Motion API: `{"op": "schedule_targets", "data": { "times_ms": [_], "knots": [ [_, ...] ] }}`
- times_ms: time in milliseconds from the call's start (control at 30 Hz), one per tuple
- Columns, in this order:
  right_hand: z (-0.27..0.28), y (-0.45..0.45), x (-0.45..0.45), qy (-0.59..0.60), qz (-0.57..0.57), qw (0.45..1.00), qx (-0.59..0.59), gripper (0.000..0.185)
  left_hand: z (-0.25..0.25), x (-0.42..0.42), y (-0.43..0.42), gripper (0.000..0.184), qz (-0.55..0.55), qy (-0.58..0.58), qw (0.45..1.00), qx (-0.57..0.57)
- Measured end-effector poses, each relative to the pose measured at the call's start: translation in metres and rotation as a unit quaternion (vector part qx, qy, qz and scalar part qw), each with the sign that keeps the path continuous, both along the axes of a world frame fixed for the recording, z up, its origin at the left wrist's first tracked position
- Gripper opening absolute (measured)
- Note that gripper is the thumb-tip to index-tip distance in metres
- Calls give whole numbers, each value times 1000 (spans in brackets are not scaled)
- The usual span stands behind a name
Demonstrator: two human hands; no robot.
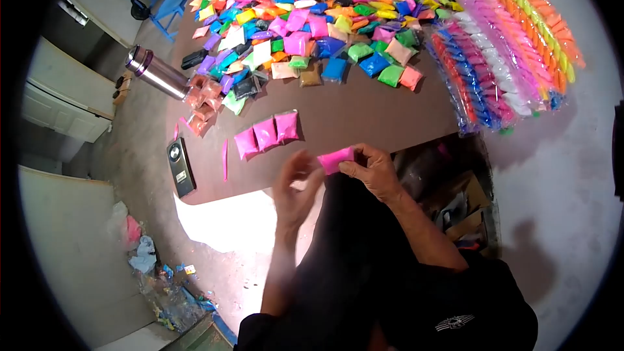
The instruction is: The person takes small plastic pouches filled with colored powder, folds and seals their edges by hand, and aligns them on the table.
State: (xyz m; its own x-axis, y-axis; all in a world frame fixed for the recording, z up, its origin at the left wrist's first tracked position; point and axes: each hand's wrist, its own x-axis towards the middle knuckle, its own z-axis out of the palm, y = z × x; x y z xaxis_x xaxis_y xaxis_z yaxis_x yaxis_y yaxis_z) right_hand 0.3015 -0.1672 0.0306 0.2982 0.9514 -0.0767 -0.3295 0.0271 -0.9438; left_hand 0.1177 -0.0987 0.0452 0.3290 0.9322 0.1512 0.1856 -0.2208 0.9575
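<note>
A small pink packet (336, 160) is pinched at its right end by my right hand (376, 172), above the table's front edge. My left hand (296, 188) is close to the packet's left end, slightly blurred, with its thumb and fingers apart and nothing seen in them. Just beyond my hands, a joined row of pink packets (265, 134) lies flat on the brown table (364, 114). Left of that row is a thin pink strip (225, 160).
A large heap of multicoloured packets (296, 19) covers the back of the table. Bagged coloured strips (494, 58) lie at the right. A black phone (181, 168), a steel thermos (158, 73) and brownish packets (203, 101) are at the left; a blue chair (170, 10) stands behind.
</note>
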Motion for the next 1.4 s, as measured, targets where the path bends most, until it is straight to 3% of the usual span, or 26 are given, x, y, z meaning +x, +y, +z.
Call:
{"op": "schedule_targets", "data": {
  "times_ms": [33, 100, 400, 533, 700, 933, 1000, 1133, 1333, 1400],
  "knots": [
    [0, -3, -3, 7, 1, 1000, 0, 20, -8, 6, -6, 44, -7, -17, 999, -31],
    [0, -10, -6, -42, 68, 997, 10, 23, -12, 4, -11, 30, -66, -23, 991, -118],
    [-14, -31, -27, 21, 78, 994, -75, 18, -14, -14, -45, 16, -9, -83, 977, -198],
    [-28, -38, -38, 44, 74, 996, -35, 15, -14, -19, -53, 18, -14, -80, 974, -211],
    [-46, -40, -53, -36, 112, 993, -5, 16, -23, -33, -65, 20, 0, -48, 972, -228],
    [-48, -43, -67, 39, 110, 992, -48, 21, -48, -50, -80, 20, 89, -59, 973, -204],
    [-56, -44, -71, -48, 128, 991, -10, 23, -49, -52, -82, 19, 114, -60, 974, -188],
    [-52, -44, -71, -30, 123, 992, -16, 19, -45, -53, -83, 21, 84, -42, 973, -212],
    [-55, -47, -74, -100, 142, 985, 4, 9, -35, -50, -85, 22, 59, -67, 969, -230],
    [-56, -43, -75, -55, 151, 987, -4, 13, -36, -49, -83, 21, 68, -60, 976, -199]
  ]
}}
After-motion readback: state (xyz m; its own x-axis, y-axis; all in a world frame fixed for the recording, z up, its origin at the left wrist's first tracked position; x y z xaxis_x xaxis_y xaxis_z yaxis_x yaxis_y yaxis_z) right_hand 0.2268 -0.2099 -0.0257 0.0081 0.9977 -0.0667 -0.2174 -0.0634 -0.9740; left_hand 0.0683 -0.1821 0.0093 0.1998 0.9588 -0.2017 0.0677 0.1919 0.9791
